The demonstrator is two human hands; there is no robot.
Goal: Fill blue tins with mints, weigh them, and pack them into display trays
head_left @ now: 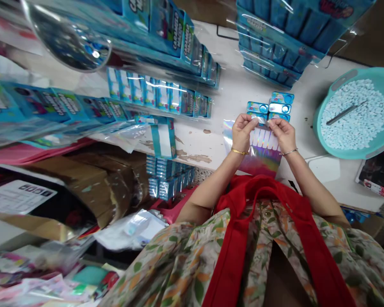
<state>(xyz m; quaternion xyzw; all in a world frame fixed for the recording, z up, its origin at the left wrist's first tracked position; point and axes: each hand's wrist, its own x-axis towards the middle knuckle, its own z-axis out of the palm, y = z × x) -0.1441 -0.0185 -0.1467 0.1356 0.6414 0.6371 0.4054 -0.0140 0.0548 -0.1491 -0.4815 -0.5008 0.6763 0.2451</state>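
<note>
Between the fingertips of both my hands a small pale, shiny sticker strip [262,121] is stretched. My left hand [241,133] pinches its left end, and my right hand [283,134] pinches the right end. Beneath the hands lies a holographic sticker sheet [259,163] with a row of white strips showing along its upper part. Just beyond the fingers, several small blue tins [257,106] with clear round windows are grouped on the white table [227,113]. The strip sits close over the nearest tins; whether it touches them I cannot tell.
To the right stands a turquoise basin [345,153] of pale blue pellets, with a dark thin tool [346,113] on them. Blue display boxes [166,94] line the left, and more packs [272,47] stand at the back. Cardboard boxes [115,183] lie lower left.
</note>
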